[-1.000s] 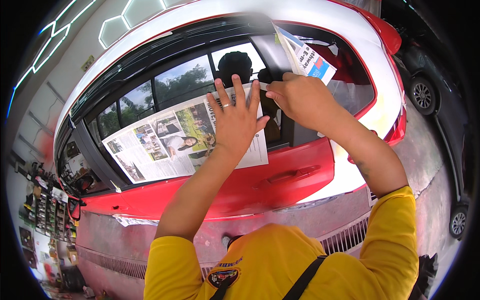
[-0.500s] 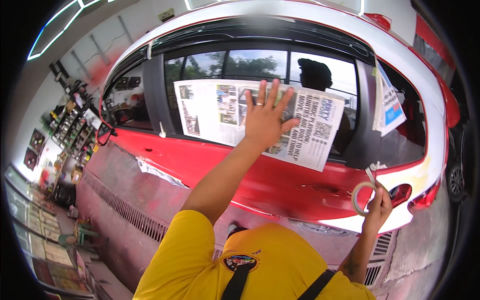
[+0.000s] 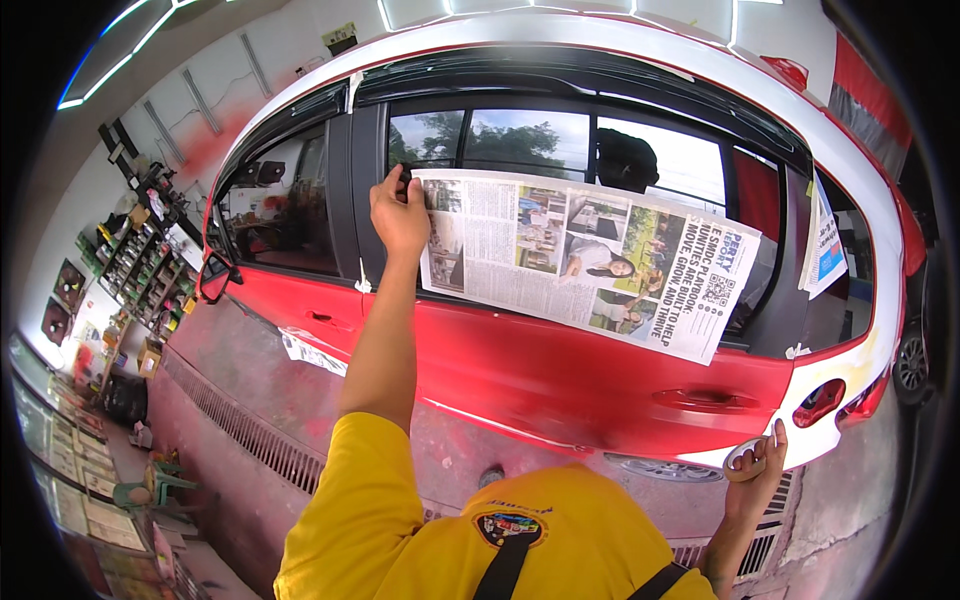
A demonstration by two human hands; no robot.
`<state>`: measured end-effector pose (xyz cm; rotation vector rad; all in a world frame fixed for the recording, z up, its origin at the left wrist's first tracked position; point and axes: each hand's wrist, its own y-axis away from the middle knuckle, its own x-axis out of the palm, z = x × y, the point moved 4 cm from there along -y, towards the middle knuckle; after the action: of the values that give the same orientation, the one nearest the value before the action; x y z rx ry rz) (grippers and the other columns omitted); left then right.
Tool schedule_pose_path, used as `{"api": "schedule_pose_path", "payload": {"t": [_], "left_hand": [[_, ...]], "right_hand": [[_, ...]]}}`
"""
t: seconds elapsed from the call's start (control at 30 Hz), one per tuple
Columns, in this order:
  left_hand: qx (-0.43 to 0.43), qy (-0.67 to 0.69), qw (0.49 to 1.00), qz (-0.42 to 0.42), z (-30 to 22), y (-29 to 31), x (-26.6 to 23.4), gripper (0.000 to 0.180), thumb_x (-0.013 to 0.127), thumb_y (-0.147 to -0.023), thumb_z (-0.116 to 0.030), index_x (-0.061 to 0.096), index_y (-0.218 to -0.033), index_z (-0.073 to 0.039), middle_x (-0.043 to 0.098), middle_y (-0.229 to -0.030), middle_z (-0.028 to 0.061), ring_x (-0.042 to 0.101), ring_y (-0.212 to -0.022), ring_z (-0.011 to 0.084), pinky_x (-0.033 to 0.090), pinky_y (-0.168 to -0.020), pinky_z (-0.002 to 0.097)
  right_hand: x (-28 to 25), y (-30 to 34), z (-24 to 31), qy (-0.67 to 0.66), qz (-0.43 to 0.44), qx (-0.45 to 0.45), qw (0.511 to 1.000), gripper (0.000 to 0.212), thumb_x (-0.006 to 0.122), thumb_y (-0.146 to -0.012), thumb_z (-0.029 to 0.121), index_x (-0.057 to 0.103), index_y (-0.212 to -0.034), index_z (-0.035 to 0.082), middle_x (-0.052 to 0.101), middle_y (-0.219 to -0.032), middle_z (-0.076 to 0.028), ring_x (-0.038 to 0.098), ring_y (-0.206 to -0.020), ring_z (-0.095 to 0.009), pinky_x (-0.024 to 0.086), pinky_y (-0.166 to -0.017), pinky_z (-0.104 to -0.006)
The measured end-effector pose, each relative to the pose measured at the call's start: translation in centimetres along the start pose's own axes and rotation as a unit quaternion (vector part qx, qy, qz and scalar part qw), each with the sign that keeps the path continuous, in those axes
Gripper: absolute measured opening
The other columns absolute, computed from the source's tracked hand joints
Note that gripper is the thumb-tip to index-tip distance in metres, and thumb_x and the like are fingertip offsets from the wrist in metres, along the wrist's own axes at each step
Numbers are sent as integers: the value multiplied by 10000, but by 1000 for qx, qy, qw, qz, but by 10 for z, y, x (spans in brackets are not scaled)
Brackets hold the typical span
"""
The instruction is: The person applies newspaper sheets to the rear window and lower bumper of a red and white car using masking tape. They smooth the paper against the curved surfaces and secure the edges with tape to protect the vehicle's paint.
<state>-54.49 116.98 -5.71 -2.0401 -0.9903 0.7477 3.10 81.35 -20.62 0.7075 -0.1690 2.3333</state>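
Note:
A newspaper sheet lies across the rear side window of a red and white car, its lower edge overlapping the red door. At the sheet's upper left corner is my left hand, thumb and fingers pinched together at the edge beside the black door pillar. Low on the right, my right hand grips a roll of masking tape, its index finger pointing up, just off the rear of the car. Small bits of tape stick to the bodywork below the rear quarter glass.
Another newspaper piece hangs over the rear quarter glass. Paper also hangs low by the front door. A shelf of cans stands along the left wall, with a green stool nearer. A floor grate runs alongside the car.
My left hand has gone from lying flat on the newspaper's middle to its upper left corner. My right hand and the tape roll have dropped away from the tape bits on the car.

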Motion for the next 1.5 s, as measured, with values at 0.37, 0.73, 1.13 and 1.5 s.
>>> {"api": "schedule_pose_path", "payload": {"t": [0.37, 0.73, 1.13, 1.5], "left_hand": [[45, 71, 996, -24, 18, -3, 1, 147, 777, -930, -98, 795, -1074, -69, 695, -976, 74, 627, -880, 240, 530, -813, 386], [169, -7, 985, -42, 16, -15, 12, 79, 736, -941, -113, 726, -1008, -71, 673, -981, 104, 626, -911, 352, 523, -785, 458], [339, 284, 896, 48, -44, 107, -198, 116, 538, -1057, -119, 435, -1056, -64, 616, -987, 109, 696, -1000, 343, 539, -840, 406], [371, 266, 872, 178, -66, 137, -417, 467, 716, -897, -164, 430, -1267, -147, 590, -1062, 114, 624, -722, 282, 479, -610, 435]], "right_hand": [[85, 71, -46, 37, -11, -14, 999, 490, 631, -1077, 181, 476, -1532, 89, 490, -879, 29, 451, -629, -69, 433, -575, -250], [113, 153, -76, 51, -75, -18, 996, 491, 593, -1092, 185, 455, -1545, 57, 454, -895, 38, 448, -672, -60, 404, -606, -241], [193, 218, -10, 526, -21, -451, 721, 615, 795, -964, 145, 513, -1494, 12, 546, -960, -47, 532, -811, -141, 446, -656, -301], [288, 246, -72, 544, 336, -506, 579, 498, 953, -697, 156, 790, -1165, 117, 637, -1316, -159, 602, -1107, -362, 553, -861, -459]]}}
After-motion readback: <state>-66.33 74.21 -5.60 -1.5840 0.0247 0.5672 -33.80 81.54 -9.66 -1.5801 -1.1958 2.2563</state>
